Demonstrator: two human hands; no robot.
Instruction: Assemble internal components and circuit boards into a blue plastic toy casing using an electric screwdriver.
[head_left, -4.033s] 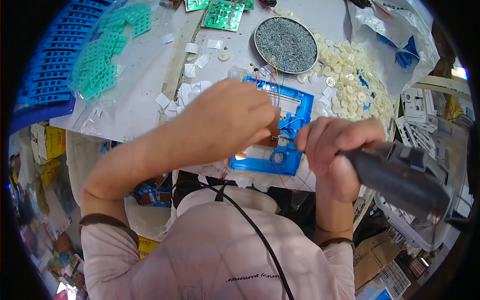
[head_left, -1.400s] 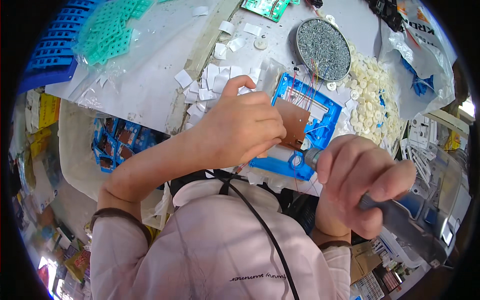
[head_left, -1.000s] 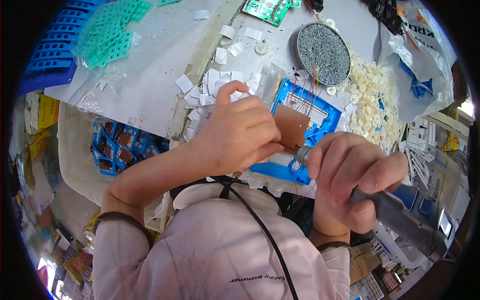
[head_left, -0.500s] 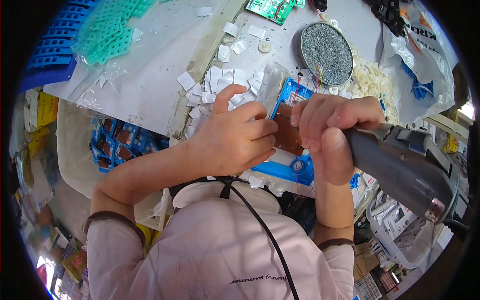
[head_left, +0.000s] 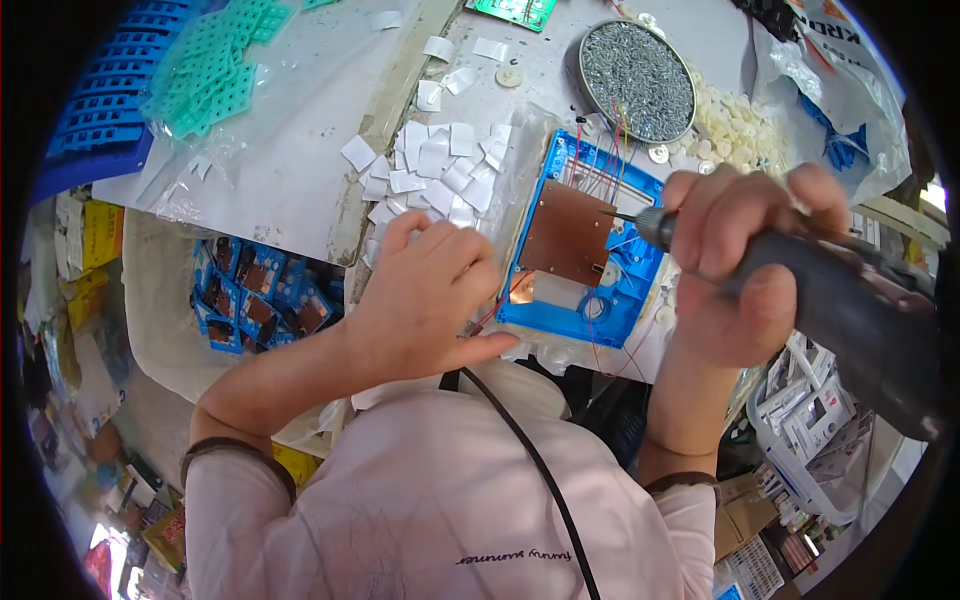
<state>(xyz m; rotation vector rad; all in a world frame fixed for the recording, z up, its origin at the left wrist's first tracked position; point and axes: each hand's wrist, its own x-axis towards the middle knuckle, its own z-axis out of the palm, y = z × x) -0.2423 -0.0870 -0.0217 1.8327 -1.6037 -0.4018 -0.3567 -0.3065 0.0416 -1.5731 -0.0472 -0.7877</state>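
Right hand [head_left: 745,270] fingers clamped round an electric screwdriver [head_left: 840,310]; left hand [head_left: 430,295] fingers curled together beside the blue frame [head_left: 625,290].

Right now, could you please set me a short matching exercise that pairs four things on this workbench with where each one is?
Things:
1. electric screwdriver
2. round tin of screws
3. brown circuit board
4. pile of white square pieces

Places:
A. lying inside the blue plastic frame
B. on the bench just beyond the left hand
C. held in the right hand, tip at the board's edge
D. at the far side of the bench, beyond the frame

Pairs: 1-C, 2-D, 3-A, 4-B
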